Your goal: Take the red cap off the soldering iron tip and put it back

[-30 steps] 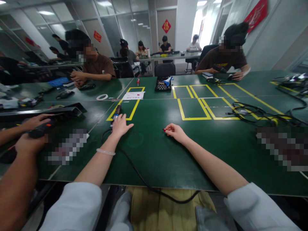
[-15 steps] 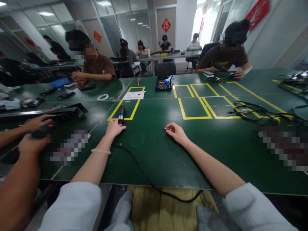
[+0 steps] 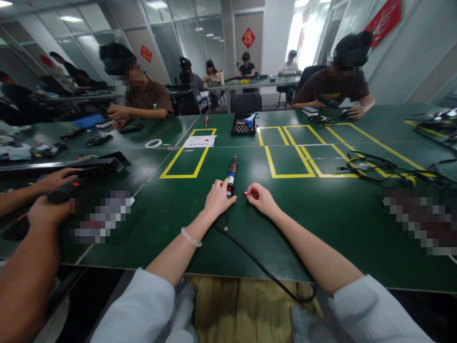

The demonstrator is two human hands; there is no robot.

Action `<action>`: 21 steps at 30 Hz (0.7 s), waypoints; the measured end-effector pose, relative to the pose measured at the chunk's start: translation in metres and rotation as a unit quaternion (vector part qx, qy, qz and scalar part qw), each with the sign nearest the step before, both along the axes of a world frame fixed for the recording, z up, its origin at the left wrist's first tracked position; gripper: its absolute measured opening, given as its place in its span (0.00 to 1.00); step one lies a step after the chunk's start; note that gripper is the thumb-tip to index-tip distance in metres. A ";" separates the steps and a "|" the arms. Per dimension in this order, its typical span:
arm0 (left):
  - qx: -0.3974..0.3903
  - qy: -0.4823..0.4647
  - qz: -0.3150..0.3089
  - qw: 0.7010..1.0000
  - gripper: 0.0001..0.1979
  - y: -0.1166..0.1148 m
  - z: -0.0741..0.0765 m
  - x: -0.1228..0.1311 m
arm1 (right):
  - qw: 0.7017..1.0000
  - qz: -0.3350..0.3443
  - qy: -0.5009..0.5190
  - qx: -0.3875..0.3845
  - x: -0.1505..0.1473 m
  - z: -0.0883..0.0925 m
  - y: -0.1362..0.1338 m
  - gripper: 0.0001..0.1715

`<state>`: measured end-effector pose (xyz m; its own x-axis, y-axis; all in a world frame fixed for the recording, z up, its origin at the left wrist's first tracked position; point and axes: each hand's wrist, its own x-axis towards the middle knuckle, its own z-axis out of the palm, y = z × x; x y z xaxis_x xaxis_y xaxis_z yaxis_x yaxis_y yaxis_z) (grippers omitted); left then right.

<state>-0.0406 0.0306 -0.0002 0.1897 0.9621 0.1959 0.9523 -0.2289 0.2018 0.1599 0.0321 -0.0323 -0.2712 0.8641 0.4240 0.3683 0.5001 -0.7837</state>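
- Our left hand [image 3: 218, 197] is wrapped around the rear of a black-and-silver tool [image 3: 233, 170]; both have swung right, dragging the black cord [image 3: 259, 262] along behind.
- Just right of it, our right hand [image 3: 263, 198] stays put, pinching a small red piece [image 3: 245, 194]; tool and piece now sit near each other, apart, which seems to suit using them together.
- Ahead-left of our left hand, the yellow-taped outline [image 3: 197, 169] no longer has the tool over its near edge.
- Farther ahead, the black tray [image 3: 238, 127] remains unmoved.
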 end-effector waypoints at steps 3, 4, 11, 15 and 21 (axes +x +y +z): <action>0.007 0.004 -0.031 0.999 0.37 -0.012 0.000 0.015 | 1.000 0.003 -0.018 0.012 -0.001 0.001 -0.001 0.04; 0.008 0.006 -0.038 0.999 0.37 -0.014 0.001 0.017 | 1.000 0.003 -0.023 0.015 -0.002 0.002 -0.002 0.05; 0.017 0.016 -0.068 0.997 0.36 -0.017 -0.001 0.016 | 0.999 0.032 -0.040 0.012 -0.002 0.001 -0.002 0.04; 0.022 0.029 -0.067 0.997 0.36 -0.017 -0.001 0.017 | 0.998 0.041 -0.051 0.003 -0.001 -0.002 0.001 0.03; 0.024 0.034 -0.066 0.997 0.36 -0.020 -0.001 0.018 | 0.999 0.029 -0.043 0.003 -0.002 0.000 -0.001 0.06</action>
